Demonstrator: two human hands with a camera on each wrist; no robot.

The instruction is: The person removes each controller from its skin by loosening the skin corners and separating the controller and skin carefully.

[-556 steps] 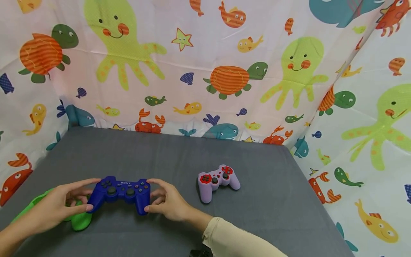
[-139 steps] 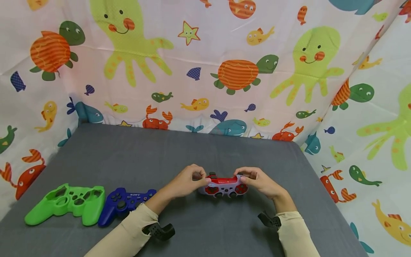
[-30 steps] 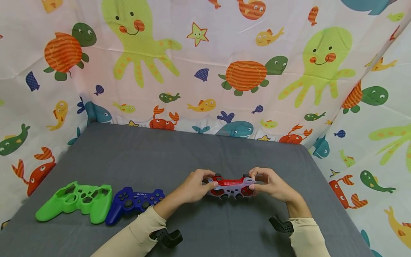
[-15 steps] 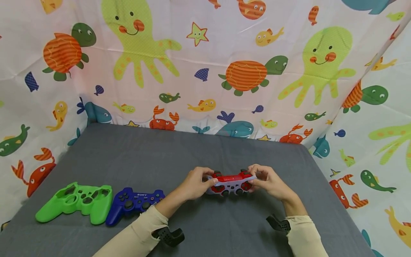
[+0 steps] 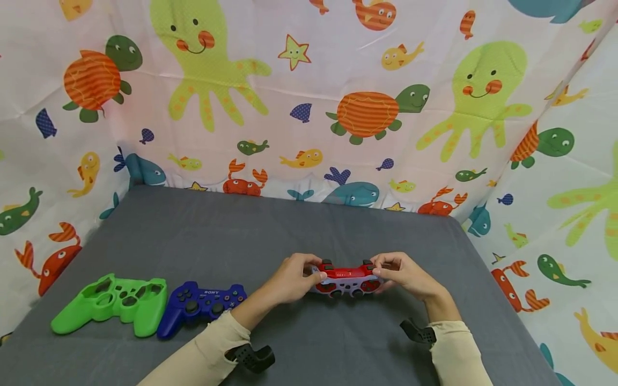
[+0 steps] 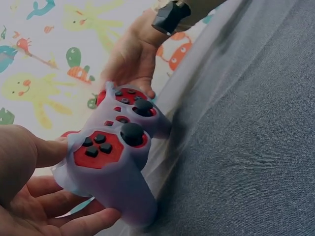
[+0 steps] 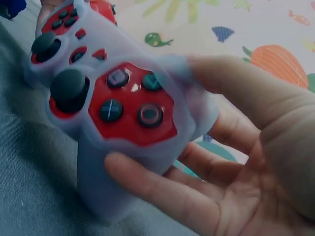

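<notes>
A red game controller (image 5: 344,272) in a translucent lilac silicone sleeve (image 6: 125,189) is held between both hands, its top edge turned up. The sleeve is off the red top edge but covers the face and handles. My left hand (image 5: 294,279) pinches the sleeve's left upper corner between thumb and fingers, one finger lying against the handle. My right hand (image 5: 407,276) pinches the right upper corner; in the right wrist view its thumb (image 7: 216,71) reaches to the sleeve edge by the face buttons (image 7: 133,101).
A blue controller (image 5: 200,301) lies on the grey table (image 5: 232,230) beside the left forearm. Left of it lies a green silicone controller cover (image 5: 113,304), touching or close to it. A printed curtain (image 5: 289,80) stands behind the table and along both sides.
The blue controller, earlier held in both hands, now lies beside the green cover. Both hands moved right to the lilac-sleeved controller. Within the last second it tilts slightly between them, sleeve edges shifting.
</notes>
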